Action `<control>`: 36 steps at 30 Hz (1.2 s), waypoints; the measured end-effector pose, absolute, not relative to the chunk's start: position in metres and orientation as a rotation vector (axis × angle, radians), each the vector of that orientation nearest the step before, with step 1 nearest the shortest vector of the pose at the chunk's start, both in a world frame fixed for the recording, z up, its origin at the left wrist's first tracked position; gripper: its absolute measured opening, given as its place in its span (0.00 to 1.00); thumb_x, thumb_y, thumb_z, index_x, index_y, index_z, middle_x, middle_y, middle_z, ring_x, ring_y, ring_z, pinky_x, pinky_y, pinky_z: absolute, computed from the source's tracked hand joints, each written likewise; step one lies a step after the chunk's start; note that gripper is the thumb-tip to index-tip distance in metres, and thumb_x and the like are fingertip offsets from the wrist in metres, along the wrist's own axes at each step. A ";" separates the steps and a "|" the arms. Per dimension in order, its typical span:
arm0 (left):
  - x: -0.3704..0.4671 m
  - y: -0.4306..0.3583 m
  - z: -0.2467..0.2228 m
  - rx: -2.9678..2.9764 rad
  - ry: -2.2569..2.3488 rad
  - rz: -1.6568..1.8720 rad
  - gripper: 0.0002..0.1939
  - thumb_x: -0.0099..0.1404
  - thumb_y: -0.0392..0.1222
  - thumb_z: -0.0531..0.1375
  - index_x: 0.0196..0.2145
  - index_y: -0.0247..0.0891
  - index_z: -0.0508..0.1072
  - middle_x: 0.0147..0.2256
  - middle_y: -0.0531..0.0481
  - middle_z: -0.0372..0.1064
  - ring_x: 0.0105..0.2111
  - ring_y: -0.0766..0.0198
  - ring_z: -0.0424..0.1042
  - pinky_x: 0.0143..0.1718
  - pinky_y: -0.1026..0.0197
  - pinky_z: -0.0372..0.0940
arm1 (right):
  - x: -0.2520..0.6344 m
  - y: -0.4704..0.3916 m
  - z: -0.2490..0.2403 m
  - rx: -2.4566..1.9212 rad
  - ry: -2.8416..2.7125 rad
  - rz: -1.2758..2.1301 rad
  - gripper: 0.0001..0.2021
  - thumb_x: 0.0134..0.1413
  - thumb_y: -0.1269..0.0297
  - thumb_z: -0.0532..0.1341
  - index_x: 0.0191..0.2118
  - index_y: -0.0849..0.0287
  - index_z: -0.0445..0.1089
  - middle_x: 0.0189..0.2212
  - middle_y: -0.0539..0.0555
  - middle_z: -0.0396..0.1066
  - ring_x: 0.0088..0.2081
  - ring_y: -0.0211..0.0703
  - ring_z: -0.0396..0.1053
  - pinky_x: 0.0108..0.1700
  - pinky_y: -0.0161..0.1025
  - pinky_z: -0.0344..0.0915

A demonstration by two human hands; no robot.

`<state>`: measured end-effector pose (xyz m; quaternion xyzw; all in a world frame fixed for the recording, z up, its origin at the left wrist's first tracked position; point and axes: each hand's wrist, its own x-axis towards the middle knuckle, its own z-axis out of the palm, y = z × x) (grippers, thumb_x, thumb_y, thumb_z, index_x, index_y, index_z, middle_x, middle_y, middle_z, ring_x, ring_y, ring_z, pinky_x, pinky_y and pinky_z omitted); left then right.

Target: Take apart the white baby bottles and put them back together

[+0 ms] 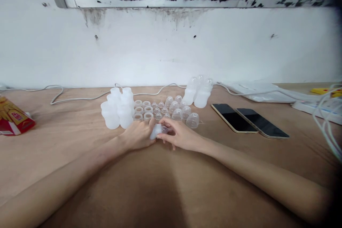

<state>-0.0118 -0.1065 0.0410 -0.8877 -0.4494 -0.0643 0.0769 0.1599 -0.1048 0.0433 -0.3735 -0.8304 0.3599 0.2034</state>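
My left hand is closed around a small white bottle, which lies tilted on its side with its top toward the right. At that top end, the fingers of my right hand are closed on a clear nipple. Just beyond my hands lie rows of white rings, small clear nipples and clear domed caps. Several open white bottles stand grouped at the left. Behind the caps at the right stand several capped bottles.
Two phones lie to the right on the wooden table. A red and yellow packet is at the far left. A cable runs along the wall; a power strip and plastic bag are at the right.
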 end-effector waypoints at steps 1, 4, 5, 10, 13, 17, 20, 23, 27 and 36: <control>-0.012 -0.105 0.041 -2.668 -1.348 -0.190 0.16 0.56 0.47 0.49 0.38 0.32 0.58 0.30 0.44 0.67 0.28 0.53 0.69 0.23 0.57 0.62 | 0.161 -0.105 0.043 -1.011 -2.377 0.845 0.13 0.51 0.60 0.53 0.41 0.59 0.55 0.30 0.53 0.65 0.28 0.38 0.66 0.23 0.35 0.65; -0.014 -0.103 0.042 -2.697 -1.386 -0.226 0.17 0.54 0.46 0.51 0.38 0.33 0.58 0.30 0.44 0.67 0.29 0.53 0.69 0.24 0.58 0.61 | 0.166 -0.101 0.042 -0.756 -2.557 0.331 0.11 0.52 0.68 0.51 0.43 0.59 0.56 0.42 0.59 0.61 0.41 0.43 0.63 0.38 0.42 0.64; -0.014 -0.102 0.042 -2.709 -1.402 -0.253 0.17 0.54 0.46 0.51 0.39 0.33 0.58 0.31 0.44 0.67 0.29 0.54 0.69 0.25 0.58 0.61 | 0.168 -0.099 0.043 -0.655 -2.596 0.229 0.11 0.52 0.70 0.50 0.43 0.59 0.56 0.46 0.59 0.58 0.44 0.44 0.61 0.41 0.43 0.62; -0.013 -0.104 0.044 -2.717 -1.452 -0.326 0.19 0.54 0.48 0.51 0.40 0.34 0.58 0.32 0.45 0.67 0.30 0.56 0.69 0.26 0.60 0.61 | 0.171 -0.095 0.048 -0.721 -2.419 0.373 0.11 0.51 0.62 0.54 0.40 0.59 0.56 0.42 0.57 0.62 0.44 0.42 0.61 0.42 0.40 0.61; -0.012 -0.105 0.044 -2.674 -1.485 -0.308 0.17 0.53 0.47 0.51 0.38 0.34 0.58 0.29 0.46 0.67 0.28 0.56 0.69 0.22 0.61 0.59 | 0.169 -0.096 0.052 -1.020 -2.386 0.656 0.10 0.57 0.60 0.45 0.34 0.59 0.57 0.25 0.51 0.66 0.26 0.36 0.65 0.30 0.36 0.62; -0.013 -0.103 0.044 -2.688 -1.506 -0.342 0.16 0.53 0.47 0.52 0.37 0.35 0.58 0.30 0.46 0.67 0.29 0.56 0.69 0.24 0.61 0.59 | 0.171 -0.095 0.058 -0.970 -2.443 0.704 0.07 0.56 0.62 0.47 0.35 0.59 0.58 0.28 0.51 0.66 0.28 0.36 0.64 0.33 0.36 0.60; -0.013 -0.103 0.044 -2.695 -1.561 -0.356 0.17 0.53 0.48 0.52 0.38 0.35 0.58 0.31 0.46 0.67 0.29 0.58 0.69 0.25 0.62 0.60 | 0.175 -0.094 0.061 -0.760 -2.470 0.519 0.08 0.52 0.64 0.52 0.39 0.57 0.58 0.40 0.54 0.62 0.41 0.40 0.61 0.42 0.39 0.59; -0.012 -0.105 0.045 -2.674 -1.556 -0.317 0.18 0.53 0.48 0.52 0.39 0.35 0.58 0.32 0.45 0.67 0.30 0.56 0.69 0.25 0.61 0.60 | 0.174 -0.093 0.059 -0.828 -2.413 0.578 0.12 0.51 0.61 0.53 0.41 0.58 0.56 0.39 0.55 0.62 0.40 0.40 0.61 0.38 0.38 0.61; -0.010 -0.107 0.045 -2.670 -1.533 -0.294 0.18 0.53 0.47 0.52 0.40 0.35 0.58 0.32 0.44 0.67 0.31 0.55 0.69 0.24 0.60 0.60 | 0.171 -0.093 0.056 -1.002 -2.434 0.785 0.11 0.57 0.59 0.44 0.41 0.59 0.56 0.26 0.50 0.64 0.25 0.35 0.64 0.31 0.37 0.61; -0.039 -0.131 0.036 -2.643 -1.708 -0.992 0.18 0.53 0.52 0.56 0.37 0.39 0.59 0.32 0.52 0.66 0.32 0.64 0.67 0.31 0.63 0.62 | 0.199 -0.103 0.080 -0.746 -2.593 0.069 0.13 0.55 0.65 0.48 0.47 0.56 0.58 0.43 0.55 0.62 0.43 0.43 0.62 0.43 0.41 0.60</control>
